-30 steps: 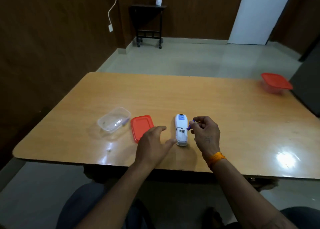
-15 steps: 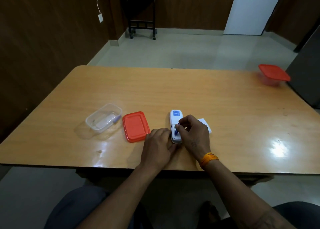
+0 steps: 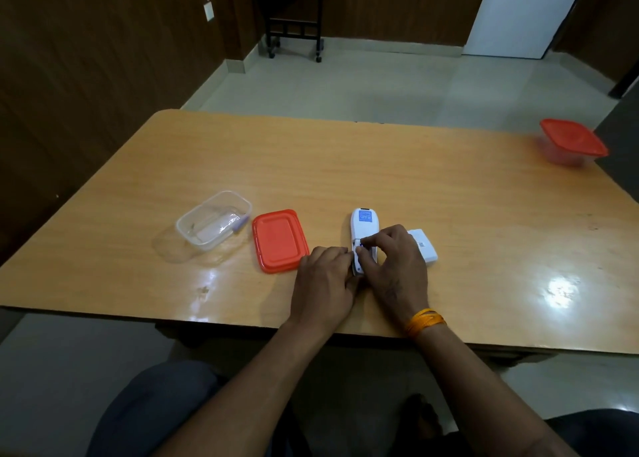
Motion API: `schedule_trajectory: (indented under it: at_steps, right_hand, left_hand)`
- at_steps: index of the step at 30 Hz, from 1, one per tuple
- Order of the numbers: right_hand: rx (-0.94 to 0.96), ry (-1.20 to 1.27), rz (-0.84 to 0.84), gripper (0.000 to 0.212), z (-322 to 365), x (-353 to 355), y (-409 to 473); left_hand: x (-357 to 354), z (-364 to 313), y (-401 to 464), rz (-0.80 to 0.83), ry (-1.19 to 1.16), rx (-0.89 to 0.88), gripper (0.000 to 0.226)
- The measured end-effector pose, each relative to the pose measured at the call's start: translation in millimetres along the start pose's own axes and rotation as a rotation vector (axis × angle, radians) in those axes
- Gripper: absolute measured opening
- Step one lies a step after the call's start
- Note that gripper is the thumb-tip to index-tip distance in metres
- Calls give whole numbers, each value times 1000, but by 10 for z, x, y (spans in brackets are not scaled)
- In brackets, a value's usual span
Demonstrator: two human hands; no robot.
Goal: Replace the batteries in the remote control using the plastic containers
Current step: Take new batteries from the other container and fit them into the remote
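A white remote control [image 3: 362, 226] lies face down on the wooden table [image 3: 345, 166], its battery bay uncovered. My right hand [image 3: 394, 266] pinches a small blue battery [image 3: 361, 244] and presses it into the bay. My left hand [image 3: 325, 283] steadies the remote's near left side with its fingers. The white battery cover [image 3: 423, 249] lies just right of my right hand. To the left sits an open clear plastic container [image 3: 214, 225] with one purple battery [image 3: 240, 223] at its right wall. Its red lid [image 3: 279, 240] lies beside it.
A second container with a red lid on [image 3: 572, 142] stands at the table's far right edge. Beyond the table there is tiled floor, a dark side table on wheels [image 3: 294, 17] and a white door.
My right hand has brought the blue battery from beside the remote down into its bay. My left hand has closed in against the remote's side.
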State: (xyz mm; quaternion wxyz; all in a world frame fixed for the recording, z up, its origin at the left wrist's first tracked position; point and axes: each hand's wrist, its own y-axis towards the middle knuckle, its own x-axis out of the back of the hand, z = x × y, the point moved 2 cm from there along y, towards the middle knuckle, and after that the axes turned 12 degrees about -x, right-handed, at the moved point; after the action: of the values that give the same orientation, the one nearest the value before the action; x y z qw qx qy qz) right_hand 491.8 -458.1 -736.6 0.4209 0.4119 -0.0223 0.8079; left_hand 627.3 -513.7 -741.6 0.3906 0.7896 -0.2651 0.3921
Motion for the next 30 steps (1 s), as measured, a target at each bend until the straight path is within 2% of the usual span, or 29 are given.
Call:
schedule_trajectory:
  at_steps: [6,12,16,21,26,30]
  right_hand:
    - [76,-85,-43,15,36,-21,-82]
    - [47,-110,-36,16,113,25,-102]
    - [50,-152,-80,12,163,70,-103]
    - [134,-164,-106,9,420,67,-19]
    - [221,-111,-11,13,870,-35,26]
    - [335,-94,174,19,1269,-213,152]
  left_hand:
    - [13,-3,-12,-13,-4,-8,29]
    - [79,-43,-28,-14,-74,-14,24]
    - [277,-28,-77,-8,-77,14,38]
    - [710,133,-203,13,11,32,37]
    - [1145,508,-367,142,124,97,38]
    - [1424,871,-617,133,201,203,34]
